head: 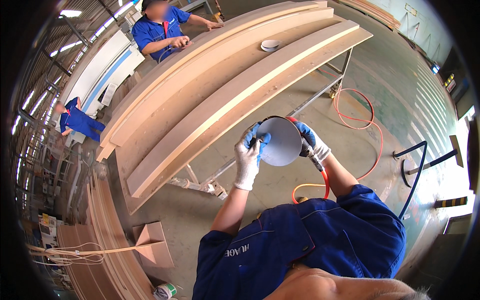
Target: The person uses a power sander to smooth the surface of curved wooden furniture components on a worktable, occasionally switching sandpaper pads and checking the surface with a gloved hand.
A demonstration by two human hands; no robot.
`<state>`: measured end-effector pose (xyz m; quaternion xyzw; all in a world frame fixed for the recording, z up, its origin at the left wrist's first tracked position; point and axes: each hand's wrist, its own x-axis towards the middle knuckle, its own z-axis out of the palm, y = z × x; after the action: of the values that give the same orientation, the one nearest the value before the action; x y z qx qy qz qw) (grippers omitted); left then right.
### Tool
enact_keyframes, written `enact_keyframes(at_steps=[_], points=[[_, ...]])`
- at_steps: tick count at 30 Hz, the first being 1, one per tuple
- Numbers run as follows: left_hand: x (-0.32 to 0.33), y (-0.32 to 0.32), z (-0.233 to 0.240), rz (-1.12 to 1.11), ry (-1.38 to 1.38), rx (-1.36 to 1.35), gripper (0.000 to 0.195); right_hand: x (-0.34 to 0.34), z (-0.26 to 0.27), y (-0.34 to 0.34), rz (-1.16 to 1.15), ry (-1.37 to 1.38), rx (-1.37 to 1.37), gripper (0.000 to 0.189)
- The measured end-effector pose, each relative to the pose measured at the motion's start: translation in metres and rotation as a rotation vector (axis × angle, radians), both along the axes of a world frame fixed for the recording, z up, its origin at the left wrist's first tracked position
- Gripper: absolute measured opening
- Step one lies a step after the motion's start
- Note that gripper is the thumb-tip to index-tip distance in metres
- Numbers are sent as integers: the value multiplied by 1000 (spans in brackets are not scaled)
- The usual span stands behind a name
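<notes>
My left hand [247,157], in a white knit glove with blue-coated fingers, grips the left edge of a round grey sanding disc [281,144]. Its thumb lies over the disc's face, which is turned up towards me. Gloved the same way, my right hand [313,138] holds what looks like a pneumatic sander behind the disc. Most of the tool's body is hidden by the disc. From a metal hose fitting [316,162] below my right hand, an orange air hose [325,182] hangs down. Both hands are in front of the near long edge of a workbench [240,116], apart from it.
On the bench lie a long curved wooden piece [240,99] and a larger moulded one [225,48]. Two round discs [270,45] rest between them. A co-worker [161,32] stands across the bench. Hose loops [354,125] cross the floor; boards [112,232] are stacked at left.
</notes>
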<state>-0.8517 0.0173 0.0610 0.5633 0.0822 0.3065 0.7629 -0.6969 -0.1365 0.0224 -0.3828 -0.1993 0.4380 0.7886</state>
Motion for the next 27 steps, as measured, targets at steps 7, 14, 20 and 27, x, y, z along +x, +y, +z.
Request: enact_keyframes(at_steps=[7, 14, 20, 27], points=[[-5, 14, 3, -55, 64, 100, 36, -9, 16, -6, 22, -230, 28, 38], [-6, 16, 15, -62, 130, 140, 32, -10, 16, -3, 106, 68, 54, 35], [-7, 8, 14, 157, 267, 465, 28, -20, 32, -2, 60, 119, -60, 35], [-8, 15, 18, 385, 348, 941, 63, -7, 6, -1, 124, 148, 12, 37]])
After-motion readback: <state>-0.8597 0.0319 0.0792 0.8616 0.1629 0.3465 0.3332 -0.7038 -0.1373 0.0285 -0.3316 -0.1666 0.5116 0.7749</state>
